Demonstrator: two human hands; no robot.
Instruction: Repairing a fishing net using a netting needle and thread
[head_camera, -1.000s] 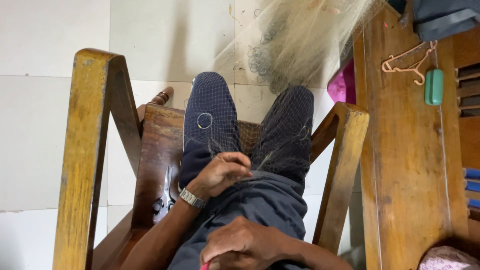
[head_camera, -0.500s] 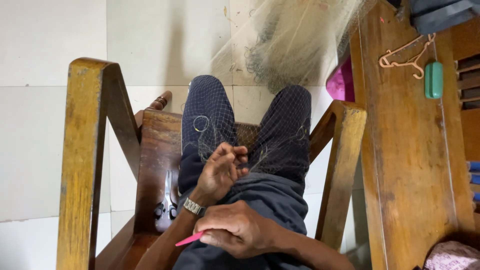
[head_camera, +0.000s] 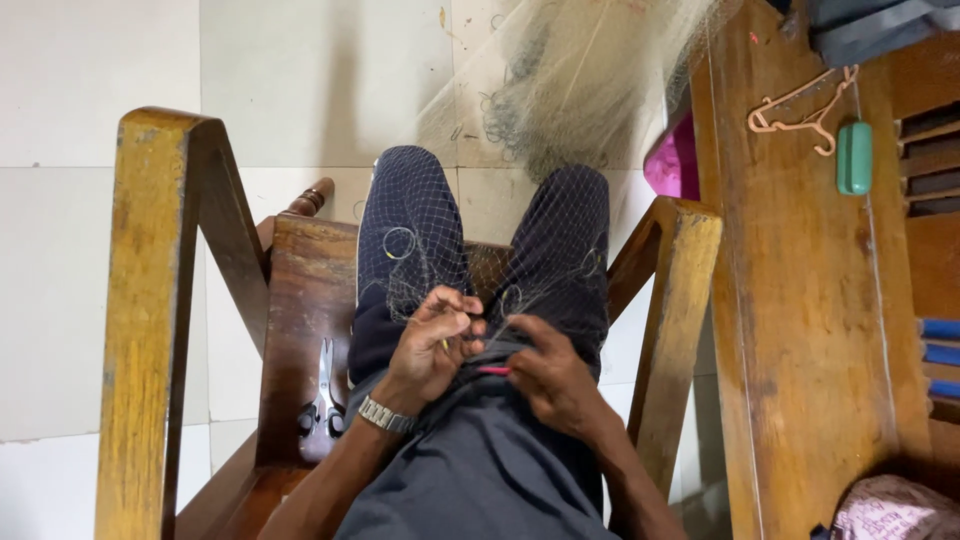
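We sat in a wooden chair (head_camera: 160, 300) with a fine net (head_camera: 560, 90) draped over our knees and trailing up across the tiled floor (head_camera: 90, 80). Our left hand (head_camera: 435, 345), a watch (head_camera: 385, 415) on its wrist, was closed on a pinch of mesh in the lap. Our right hand (head_camera: 550, 380) sat just beside it, fingers clamped on a small pink needle (head_camera: 493, 370) whose tip pointed toward the left hand. The two hands were close together, almost touching. Scissors (head_camera: 325, 395) lay on the seat by our left thigh. On the wooden table (head_camera: 800, 330) to the right lay a hanger (head_camera: 800, 115) and a green case (head_camera: 854, 158).
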